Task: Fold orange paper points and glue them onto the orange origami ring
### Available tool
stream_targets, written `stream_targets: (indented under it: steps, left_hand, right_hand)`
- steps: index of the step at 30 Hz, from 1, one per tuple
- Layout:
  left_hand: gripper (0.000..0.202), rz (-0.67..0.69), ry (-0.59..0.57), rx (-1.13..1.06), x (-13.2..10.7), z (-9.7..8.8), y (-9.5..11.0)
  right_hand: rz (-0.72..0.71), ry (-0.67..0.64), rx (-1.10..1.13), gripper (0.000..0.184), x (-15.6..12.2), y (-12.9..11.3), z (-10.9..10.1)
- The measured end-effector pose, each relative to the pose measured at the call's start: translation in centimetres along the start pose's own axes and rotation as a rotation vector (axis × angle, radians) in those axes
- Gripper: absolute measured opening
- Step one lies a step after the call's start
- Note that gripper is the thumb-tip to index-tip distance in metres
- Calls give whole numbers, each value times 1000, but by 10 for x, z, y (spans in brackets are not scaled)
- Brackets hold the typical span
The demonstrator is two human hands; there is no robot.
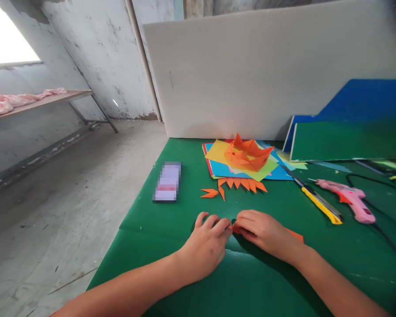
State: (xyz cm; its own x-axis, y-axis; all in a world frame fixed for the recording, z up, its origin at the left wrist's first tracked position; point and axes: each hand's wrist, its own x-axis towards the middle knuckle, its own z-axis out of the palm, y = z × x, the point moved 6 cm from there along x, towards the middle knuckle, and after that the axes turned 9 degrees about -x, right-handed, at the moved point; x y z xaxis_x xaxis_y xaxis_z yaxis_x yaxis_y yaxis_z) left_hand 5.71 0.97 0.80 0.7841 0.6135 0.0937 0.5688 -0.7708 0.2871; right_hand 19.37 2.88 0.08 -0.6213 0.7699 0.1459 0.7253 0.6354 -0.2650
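My left hand [207, 243] and my right hand [263, 230] lie close together on the green table cover [171, 246], fingertips meeting. Both pinch a small piece of orange paper [295, 235]; most of it is hidden under my right hand, with one corner showing to the right of the wrist. Just beyond my hands lies a row of small folded orange pieces [240, 183], two more set off to the left [211, 193]. Behind them a folded orange paper shape [247, 154] sits on a stack of coloured sheets [218, 152].
A blurred phone [168, 181] lies at left. A yellow utility knife [318, 201] and a pink glue gun [350, 199] with a black cord lie at right. A white board [277, 70] stands at the back; blue and green boards [350, 136] lean at right. The table edge drops to concrete floor at left.
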Motion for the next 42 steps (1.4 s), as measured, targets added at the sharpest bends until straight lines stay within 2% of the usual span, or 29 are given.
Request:
stream_targets:
  steps: [14,24,28,32,37,42]
  left_hand:
    - [26,30,54,57,3,-4,-2]
    - [22,-60,64,7,3,-6,-2]
    - [21,-40,102,-29,4,-7,-5]
    - [21,-15,100,30,5,-5,-4]
    - [22,6,112,47,4,-4,-4]
    - [22,4,141,40,3,-4,-5]
  right_hand:
    - [-84,-13,-58,24,-4,-4,-4]
    - [-72,-72,-178,19,-4,-10,-2]
    - [-60,-36,-164,20,-5,-11,-3]
    - [-43,9,-94,23,-6,-8,-6]
    - [-52,-5,-45,24,-6,-5,-6]
    - [-59,-17,-108,25,-6,-9,-4]
